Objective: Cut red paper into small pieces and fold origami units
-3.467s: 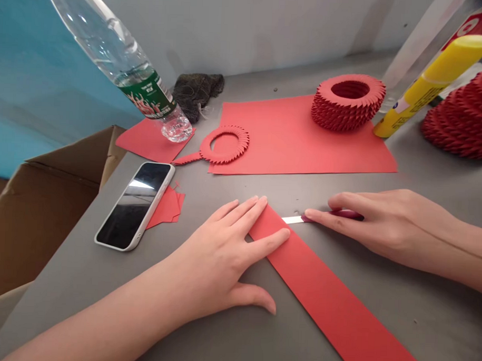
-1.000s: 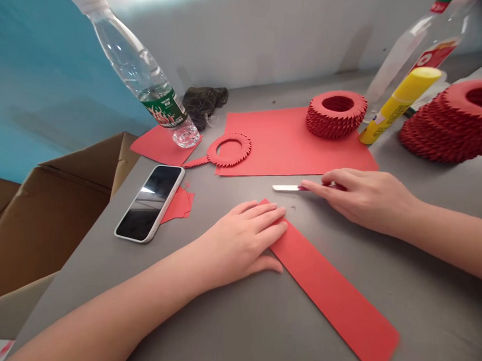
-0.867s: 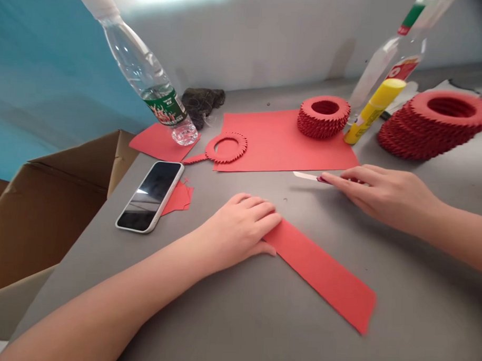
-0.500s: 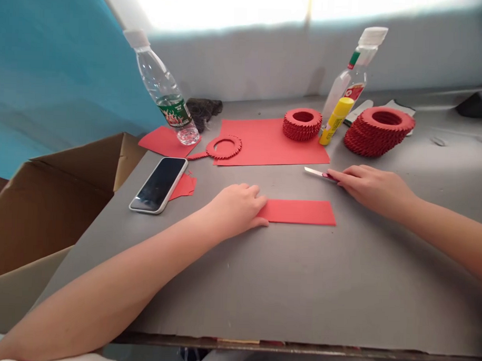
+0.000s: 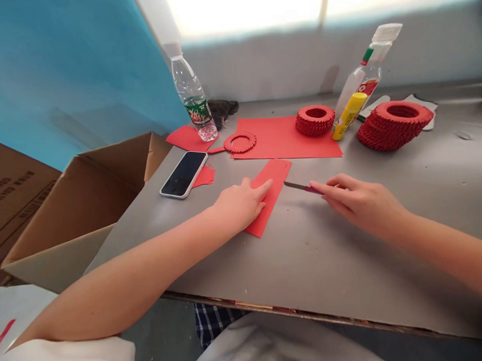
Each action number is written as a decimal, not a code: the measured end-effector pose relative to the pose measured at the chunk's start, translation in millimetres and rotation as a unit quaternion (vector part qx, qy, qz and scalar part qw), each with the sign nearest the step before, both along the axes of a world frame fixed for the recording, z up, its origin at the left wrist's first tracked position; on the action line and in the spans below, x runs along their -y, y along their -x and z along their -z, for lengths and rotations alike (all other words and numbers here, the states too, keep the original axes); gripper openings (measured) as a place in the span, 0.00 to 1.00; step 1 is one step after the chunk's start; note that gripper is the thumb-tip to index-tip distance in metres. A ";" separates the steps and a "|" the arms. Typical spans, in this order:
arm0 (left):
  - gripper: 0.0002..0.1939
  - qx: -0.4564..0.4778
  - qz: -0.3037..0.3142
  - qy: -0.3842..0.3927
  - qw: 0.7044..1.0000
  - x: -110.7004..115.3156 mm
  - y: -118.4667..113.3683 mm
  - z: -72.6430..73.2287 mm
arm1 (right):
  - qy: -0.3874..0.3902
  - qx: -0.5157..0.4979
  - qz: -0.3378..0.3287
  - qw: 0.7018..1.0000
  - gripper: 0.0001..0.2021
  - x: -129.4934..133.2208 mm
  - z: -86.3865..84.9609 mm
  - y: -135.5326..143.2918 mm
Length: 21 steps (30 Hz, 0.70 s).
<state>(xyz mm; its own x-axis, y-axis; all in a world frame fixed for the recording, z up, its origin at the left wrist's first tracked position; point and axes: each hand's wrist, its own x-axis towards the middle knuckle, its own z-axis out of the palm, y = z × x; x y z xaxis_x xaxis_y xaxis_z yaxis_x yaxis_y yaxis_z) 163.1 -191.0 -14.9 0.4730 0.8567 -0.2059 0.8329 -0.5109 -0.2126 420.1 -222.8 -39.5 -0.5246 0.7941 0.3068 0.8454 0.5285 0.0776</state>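
A folded red paper strip lies slantwise on the table. On top of it rests my left hand, index finger stretched out and fingers apart, pressing it down. My right hand pinches a slim craft knife by its dark reddish handle. The blade points left, its tip close to the strip's right edge; whether it touches, I cannot tell. Beyond the strip is a larger red sheet, bearing a small stack of notched red paper rings.
A phone lies over red scraps at left, near a water bottle and a flat red ring. Back right stand a yellow glue stick, another bottle and a taller ring stack. A cardboard box is beside the table.
The red strip has turned from lying crosswise to slanting away from me, with my left hand on it. My right hand has brought the knife lower, beside the strip. The view has shifted left.
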 end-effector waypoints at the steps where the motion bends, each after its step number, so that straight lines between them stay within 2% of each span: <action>1: 0.25 -0.004 0.004 0.004 1.000 0.0 -0.1 -0.9 | 0.007 0.008 -0.012 1.000 0.18 2.0 0.1 5.7; 3: 0.24 0.002 0.043 -0.007 0.999 -1.8 1.1 -2.7 | 0.014 0.014 -0.028 0.999 0.18 5.8 1.2 13.2; 6: 0.17 0.045 0.188 -0.027 0.981 -10.4 7.0 -2.3 | 0.018 0.000 -0.040 0.999 0.18 12.3 3.3 15.0; 7: 0.15 0.062 0.232 -0.016 0.970 -14.5 10.0 -0.7 | 0.020 -0.009 -0.043 0.999 0.18 15.1 3.7 13.1; 9: 0.16 0.092 0.275 0.034 0.956 -22.0 17.0 4.7 | 0.024 -0.032 -0.045 0.998 0.18 22.1 3.5 5.8; 11: 0.19 0.117 0.275 0.069 0.952 -26.0 22.9 11.9 | 0.029 -0.062 -0.043 0.997 0.19 31.6 2.5 -4.1; 13: 0.22 0.129 0.268 0.062 0.953 -24.0 24.6 19.6 | 0.043 -0.077 -0.040 0.995 0.21 44.5 1.4 -12.7; 16: 0.24 0.127 0.235 -0.003 0.964 -10.9 16.6 30.0 | 0.088 -0.052 -0.060 0.993 0.23 68.4 1.0 -16.3; 19: 0.25 0.141 0.160 -0.078 0.974 3.2 3.1 38.0 | 0.116 -0.010 -0.098 0.988 0.23 90.0 3.6 -10.9; 21: 0.25 0.160 0.148 -0.104 0.971 7.2 -3.2 41.6 | 0.115 0.011 -0.095 0.989 0.23 98.8 7.1 -8.6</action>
<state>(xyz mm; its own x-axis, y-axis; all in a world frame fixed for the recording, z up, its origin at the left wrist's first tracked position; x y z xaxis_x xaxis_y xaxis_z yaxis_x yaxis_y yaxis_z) 166.3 -198.2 -56.5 0.7160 0.6810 0.1536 0.6965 -0.7117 -0.0915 428.8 -321.6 -46.6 -0.6759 0.7278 0.1157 0.7284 0.6836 -0.0454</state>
